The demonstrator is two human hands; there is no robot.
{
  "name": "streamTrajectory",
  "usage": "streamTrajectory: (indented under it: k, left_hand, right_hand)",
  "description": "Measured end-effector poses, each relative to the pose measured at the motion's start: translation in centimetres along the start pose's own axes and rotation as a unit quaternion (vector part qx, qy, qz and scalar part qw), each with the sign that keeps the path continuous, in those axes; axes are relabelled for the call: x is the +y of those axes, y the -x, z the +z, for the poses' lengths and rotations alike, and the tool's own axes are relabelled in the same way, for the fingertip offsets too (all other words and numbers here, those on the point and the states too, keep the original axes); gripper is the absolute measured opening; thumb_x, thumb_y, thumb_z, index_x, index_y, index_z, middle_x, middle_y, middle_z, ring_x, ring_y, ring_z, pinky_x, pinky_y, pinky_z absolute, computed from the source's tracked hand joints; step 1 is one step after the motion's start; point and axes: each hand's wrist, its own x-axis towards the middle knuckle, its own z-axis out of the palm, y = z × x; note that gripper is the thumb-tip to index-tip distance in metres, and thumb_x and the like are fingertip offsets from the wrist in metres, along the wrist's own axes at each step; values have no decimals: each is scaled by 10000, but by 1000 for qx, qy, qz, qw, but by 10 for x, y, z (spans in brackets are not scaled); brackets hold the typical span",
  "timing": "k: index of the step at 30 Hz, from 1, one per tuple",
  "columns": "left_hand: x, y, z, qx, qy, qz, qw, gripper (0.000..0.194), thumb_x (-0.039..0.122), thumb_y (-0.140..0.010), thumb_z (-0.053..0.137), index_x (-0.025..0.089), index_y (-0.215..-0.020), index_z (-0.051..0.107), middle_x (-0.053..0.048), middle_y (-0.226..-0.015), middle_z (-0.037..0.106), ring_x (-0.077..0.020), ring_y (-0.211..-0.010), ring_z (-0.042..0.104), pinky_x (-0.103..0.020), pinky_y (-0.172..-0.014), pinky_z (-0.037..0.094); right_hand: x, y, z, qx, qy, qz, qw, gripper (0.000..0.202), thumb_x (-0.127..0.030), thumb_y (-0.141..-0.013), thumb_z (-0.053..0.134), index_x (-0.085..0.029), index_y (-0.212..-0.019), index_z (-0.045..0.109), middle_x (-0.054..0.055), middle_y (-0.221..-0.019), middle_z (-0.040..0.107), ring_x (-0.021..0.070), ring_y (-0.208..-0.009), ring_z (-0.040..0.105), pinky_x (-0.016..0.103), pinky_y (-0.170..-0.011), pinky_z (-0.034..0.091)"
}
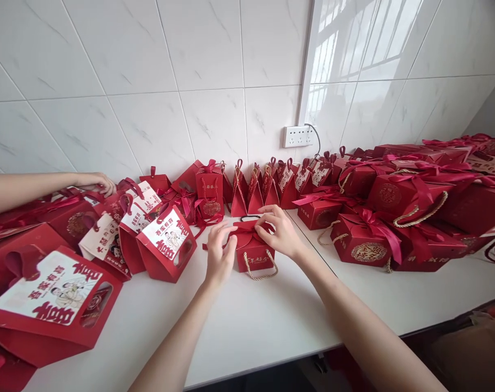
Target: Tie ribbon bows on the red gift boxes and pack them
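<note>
A small red gift box (255, 260) with gold lettering and a twisted cord handle (260, 276) stands on the white table in front of me. A red ribbon (247, 228) lies across its folded top. My left hand (220, 253) is at the box's upper left corner, thumb and fingers curled round the ribbon; a ribbon tail shows left of it. Above the right part of the lid, my right hand (277, 231) pinches the ribbon between thumb and fingertips. Just what lies between the fingers is partly hidden.
Finished-looking red boxes (247, 190) line the tiled wall. Ribboned boxes (364, 239) are piled at right, and white-labelled ones (167, 242) crowd the left. Another person's hand (94, 182) rests on the left pile. A power strip (298, 136) is on the wall; the table's front edge (267, 363) is near.
</note>
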Motion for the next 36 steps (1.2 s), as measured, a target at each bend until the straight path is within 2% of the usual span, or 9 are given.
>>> streamTrajectory:
  k: [4, 8, 12, 17, 22, 25, 31, 36]
  left_hand:
    - [0, 4, 5, -89, -20, 24, 996, 301, 367, -865, 457, 244, -1101, 598, -77, -1365, 480, -254, -1307, 391, -466, -1089, 283]
    - [2, 1, 1, -106, -44, 49, 992, 323, 346, -831, 472, 241, -1106, 603, -83, -1357, 503, -278, -1291, 418, -480, -1065, 300]
    - [6, -2, -7, -126, -113, 104, 980, 302, 356, -780, 488, 246, -1020, 634, -67, -1317, 547, -303, -1266, 435, -482, -1064, 246]
    - [7, 0, -8, -120, -130, 124, 976, 247, 342, -760, 467, 252, -929, 623, -65, -1194, 623, -302, -1176, 505, -464, -1002, 268]
    - [5, 1, -7, -118, -128, 123, 977, 225, 350, -757, 462, 244, -897, 602, -72, -1137, 629, -299, -1115, 530, -439, -935, 292]
    - [5, 2, -7, -117, -124, 116, 978, 218, 363, -752, 463, 242, -882, 590, -76, -1119, 629, -295, -1092, 532, -431, -922, 296]
    - [4, 2, -5, -112, -99, 121, 981, 210, 371, -753, 470, 238, -855, 597, -80, -1064, 634, -301, -1057, 547, -437, -909, 304]
    - [4, 2, -6, -120, -110, 127, 978, 224, 371, -754, 460, 235, -873, 592, -72, -1037, 633, -294, -1082, 530, -425, -930, 314]
  right_hand:
    - [1, 0, 1, -51, 30, 1, 998, 100, -165, -755, 554, -196, -743, 648, 92, -1071, 542, 223, -1031, 560, 384, -903, 461]
    - [-1, 0, -1, -87, 19, -17, 996, 121, -126, -744, 529, -199, -755, 624, 85, -1066, 533, 216, -1035, 567, 379, -912, 463]
    - [-6, 0, -3, -116, 13, -30, 993, 100, -153, -770, 525, -187, -729, 610, 98, -1061, 529, 219, -993, 583, 395, -891, 476]
    - [-11, 0, -3, -139, 14, -38, 989, 126, -139, -787, 539, -203, -793, 647, 88, -1087, 557, 206, -1008, 592, 385, -900, 480]
    - [-17, -1, -5, -163, 6, -22, 986, 132, -122, -786, 543, -192, -731, 641, 86, -1040, 595, 200, -982, 609, 373, -888, 484]
    - [-19, -2, -6, -170, 7, -26, 985, 129, -113, -774, 550, -192, -714, 632, 79, -1017, 607, 195, -929, 619, 373, -866, 491]
    - [-21, -4, -8, -190, 29, -32, 981, 124, -95, -748, 572, -196, -702, 628, 74, -960, 613, 211, -949, 606, 371, -865, 492]
    - [-23, -6, -5, -199, 34, 5, 979, 109, -86, -734, 584, -177, -675, 597, 94, -975, 599, 217, -968, 592, 371, -870, 493]
